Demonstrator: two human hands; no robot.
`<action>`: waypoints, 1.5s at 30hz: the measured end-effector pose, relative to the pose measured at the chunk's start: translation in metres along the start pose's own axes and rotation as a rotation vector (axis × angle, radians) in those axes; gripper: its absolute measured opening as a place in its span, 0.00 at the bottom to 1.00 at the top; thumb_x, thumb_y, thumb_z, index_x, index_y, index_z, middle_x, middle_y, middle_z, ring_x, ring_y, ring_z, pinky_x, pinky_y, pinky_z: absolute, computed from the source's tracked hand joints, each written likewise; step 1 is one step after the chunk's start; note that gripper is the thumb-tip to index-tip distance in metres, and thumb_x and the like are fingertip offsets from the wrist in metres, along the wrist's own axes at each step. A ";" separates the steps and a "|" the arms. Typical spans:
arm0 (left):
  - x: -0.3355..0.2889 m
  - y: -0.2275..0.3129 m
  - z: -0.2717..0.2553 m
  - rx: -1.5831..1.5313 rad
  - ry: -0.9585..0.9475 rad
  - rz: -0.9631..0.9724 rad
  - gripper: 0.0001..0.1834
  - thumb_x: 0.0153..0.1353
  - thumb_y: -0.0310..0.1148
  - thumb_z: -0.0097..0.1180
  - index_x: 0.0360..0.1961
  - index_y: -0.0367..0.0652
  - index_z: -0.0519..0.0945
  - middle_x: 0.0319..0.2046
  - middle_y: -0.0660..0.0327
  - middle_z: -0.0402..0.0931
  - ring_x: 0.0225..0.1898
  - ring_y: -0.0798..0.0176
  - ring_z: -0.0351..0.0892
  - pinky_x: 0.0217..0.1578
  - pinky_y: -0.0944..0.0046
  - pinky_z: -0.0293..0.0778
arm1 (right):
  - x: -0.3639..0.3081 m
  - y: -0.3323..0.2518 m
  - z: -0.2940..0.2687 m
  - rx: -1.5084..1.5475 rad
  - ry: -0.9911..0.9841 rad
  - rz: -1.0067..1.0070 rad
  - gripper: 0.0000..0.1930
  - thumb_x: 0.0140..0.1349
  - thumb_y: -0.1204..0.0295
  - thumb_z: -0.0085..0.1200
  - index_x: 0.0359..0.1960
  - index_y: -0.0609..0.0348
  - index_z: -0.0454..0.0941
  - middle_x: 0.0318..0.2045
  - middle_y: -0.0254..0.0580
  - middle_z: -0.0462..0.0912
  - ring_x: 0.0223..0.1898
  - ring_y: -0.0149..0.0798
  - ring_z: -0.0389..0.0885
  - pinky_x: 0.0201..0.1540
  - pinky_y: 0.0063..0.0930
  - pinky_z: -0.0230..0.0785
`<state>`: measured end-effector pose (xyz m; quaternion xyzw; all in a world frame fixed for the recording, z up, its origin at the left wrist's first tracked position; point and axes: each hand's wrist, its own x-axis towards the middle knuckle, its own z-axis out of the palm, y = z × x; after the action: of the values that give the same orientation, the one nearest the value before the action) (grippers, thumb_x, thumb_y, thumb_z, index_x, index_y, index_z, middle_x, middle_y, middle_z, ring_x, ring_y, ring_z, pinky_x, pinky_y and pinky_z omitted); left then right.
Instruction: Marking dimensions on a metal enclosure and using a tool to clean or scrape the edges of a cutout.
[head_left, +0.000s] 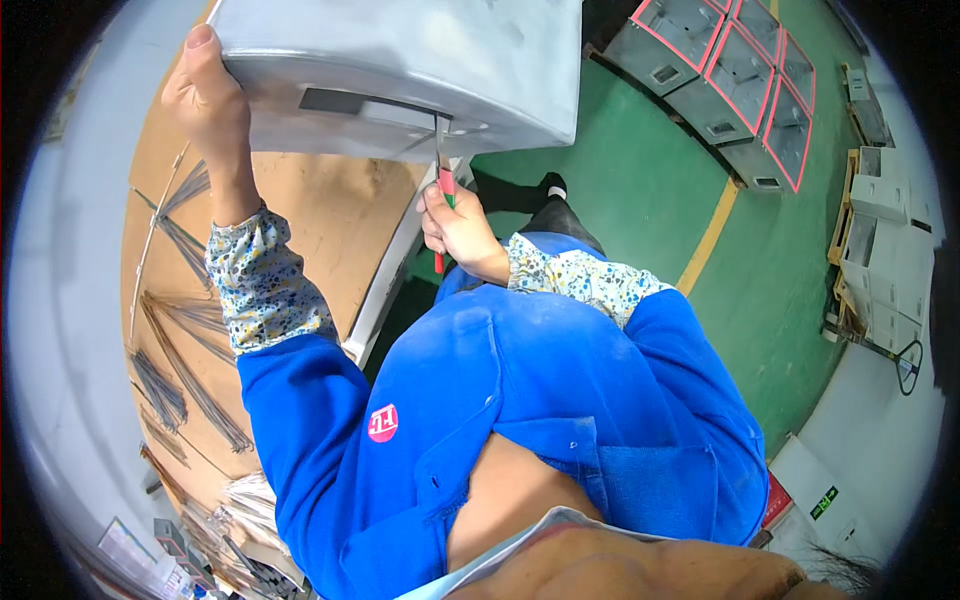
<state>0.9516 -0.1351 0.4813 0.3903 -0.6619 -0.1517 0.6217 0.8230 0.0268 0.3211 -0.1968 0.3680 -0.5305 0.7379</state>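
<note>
A large grey metal box (pixel 400 50) is at the top of the view, with a dark rectangular slot (pixel 335 101) in the side facing me. My left hand (pixel 207 95) grips the box's left edge, thumb up against the metal. Closed round the handle of a slim metal hand tool with red and green grips (pixel 446 180) is my right hand (pixel 462 228). The tool's narrow metal end touches the right end of the slot. Its exact kind cannot be made out, and my fingers hide part of the handle.
Under the box is a brown tabletop (pixel 330 200), with bundles of thin wires or rods (pixel 190 370) on the left. Several metal boxes with pink-edged windows (pixel 740 90) stand on the green floor (pixel 620 170). White cartons (pixel 885 250) are at the far right.
</note>
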 end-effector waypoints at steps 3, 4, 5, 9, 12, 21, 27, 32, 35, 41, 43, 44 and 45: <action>0.000 0.002 -0.002 0.076 0.006 -0.031 0.19 0.60 0.39 0.39 0.18 0.37 0.68 0.15 0.71 0.60 0.19 0.77 0.56 0.19 0.75 0.52 | -0.008 0.000 0.002 0.019 -0.018 0.026 0.14 0.64 0.61 0.37 0.28 0.59 0.63 0.11 0.26 0.56 0.11 0.21 0.51 0.13 0.18 0.48; 0.001 0.002 -0.003 0.097 0.007 -0.026 0.19 0.60 0.39 0.38 0.18 0.36 0.68 0.15 0.71 0.60 0.19 0.76 0.56 0.19 0.75 0.52 | -0.013 0.001 0.003 0.032 -0.036 0.045 0.14 0.64 0.61 0.37 0.28 0.59 0.63 0.12 0.26 0.56 0.11 0.21 0.51 0.13 0.18 0.48; 0.001 0.001 -0.003 0.112 0.004 -0.023 0.19 0.59 0.39 0.38 0.18 0.36 0.68 0.15 0.70 0.61 0.19 0.76 0.56 0.19 0.74 0.53 | -0.013 0.000 0.002 0.025 -0.044 0.146 0.14 0.64 0.61 0.37 0.28 0.59 0.63 0.12 0.26 0.56 0.11 0.21 0.51 0.13 0.18 0.48; 0.000 0.001 -0.006 0.128 0.013 -0.063 0.19 0.59 0.39 0.38 0.18 0.35 0.68 0.15 0.69 0.62 0.19 0.75 0.58 0.20 0.73 0.55 | -0.011 0.000 0.001 -0.006 0.019 -0.098 0.14 0.64 0.60 0.37 0.28 0.58 0.63 0.13 0.26 0.56 0.12 0.21 0.53 0.14 0.17 0.49; -0.001 0.001 -0.003 0.133 0.019 -0.066 0.20 0.59 0.39 0.39 0.17 0.35 0.67 0.15 0.69 0.62 0.20 0.75 0.58 0.20 0.73 0.55 | -0.006 0.000 0.002 0.037 0.040 0.100 0.15 0.64 0.59 0.37 0.27 0.58 0.63 0.12 0.27 0.58 0.11 0.21 0.54 0.12 0.18 0.49; 0.002 -0.002 -0.005 0.163 0.013 0.033 0.20 0.59 0.39 0.39 0.16 0.34 0.67 0.14 0.68 0.62 0.19 0.75 0.59 0.19 0.73 0.56 | -0.013 -0.012 0.007 0.085 -0.087 0.227 0.14 0.65 0.61 0.36 0.27 0.59 0.62 0.11 0.25 0.53 0.11 0.22 0.49 0.14 0.18 0.48; 0.000 -0.007 -0.004 0.183 0.046 0.017 0.19 0.59 0.38 0.40 0.19 0.32 0.68 0.13 0.68 0.61 0.18 0.75 0.58 0.19 0.73 0.57 | -0.017 -0.011 0.005 -0.114 -0.123 0.101 0.14 0.64 0.59 0.37 0.28 0.56 0.63 0.11 0.26 0.57 0.10 0.22 0.53 0.13 0.18 0.49; 0.002 -0.011 -0.005 0.134 0.006 0.078 0.18 0.59 0.37 0.41 0.19 0.33 0.68 0.13 0.70 0.60 0.18 0.76 0.58 0.19 0.73 0.56 | -0.005 0.015 -0.014 -0.689 -0.353 0.123 0.16 0.61 0.59 0.39 0.28 0.62 0.68 0.11 0.35 0.68 0.09 0.29 0.68 0.13 0.24 0.61; 0.002 -0.012 -0.003 0.065 0.027 0.044 0.19 0.59 0.38 0.43 0.17 0.35 0.67 0.13 0.71 0.60 0.18 0.76 0.56 0.18 0.74 0.53 | 0.047 0.046 -0.023 -0.949 -0.415 0.272 0.16 0.60 0.63 0.40 0.24 0.65 0.69 0.10 0.36 0.70 0.10 0.32 0.71 0.14 0.27 0.64; 0.002 -0.011 -0.004 0.112 0.006 -0.025 0.22 0.60 0.42 0.42 0.12 0.40 0.63 0.13 0.71 0.58 0.17 0.76 0.54 0.17 0.73 0.48 | 0.119 0.082 -0.020 -1.318 -0.309 -0.114 0.18 0.58 0.60 0.42 0.29 0.66 0.74 0.18 0.50 0.77 0.19 0.39 0.76 0.25 0.37 0.68; 0.003 -0.009 -0.005 0.115 0.007 -0.045 0.22 0.60 0.42 0.41 0.12 0.40 0.63 0.13 0.71 0.58 0.17 0.76 0.53 0.17 0.73 0.48 | 0.101 0.069 -0.023 -1.454 -0.068 -0.288 0.20 0.57 0.59 0.44 0.27 0.68 0.73 0.19 0.52 0.75 0.24 0.42 0.77 0.31 0.40 0.67; 0.003 -0.009 -0.004 0.104 0.018 -0.043 0.22 0.60 0.42 0.41 0.12 0.40 0.63 0.13 0.70 0.58 0.17 0.76 0.53 0.16 0.73 0.48 | 0.086 0.057 -0.029 -1.334 -0.106 -0.227 0.20 0.57 0.57 0.44 0.28 0.68 0.73 0.20 0.51 0.76 0.24 0.42 0.76 0.30 0.40 0.67; 0.003 -0.007 -0.003 0.090 0.029 -0.042 0.22 0.60 0.41 0.40 0.12 0.40 0.63 0.13 0.70 0.58 0.16 0.75 0.53 0.15 0.72 0.48 | 0.069 0.043 -0.035 -1.215 -0.141 -0.168 0.21 0.58 0.56 0.43 0.29 0.67 0.73 0.21 0.49 0.76 0.24 0.42 0.75 0.30 0.39 0.67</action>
<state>0.9569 -0.1410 0.4785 0.4337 -0.6508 -0.1290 0.6097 0.8353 -0.0187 0.2455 -0.6448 0.5379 -0.2679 0.4724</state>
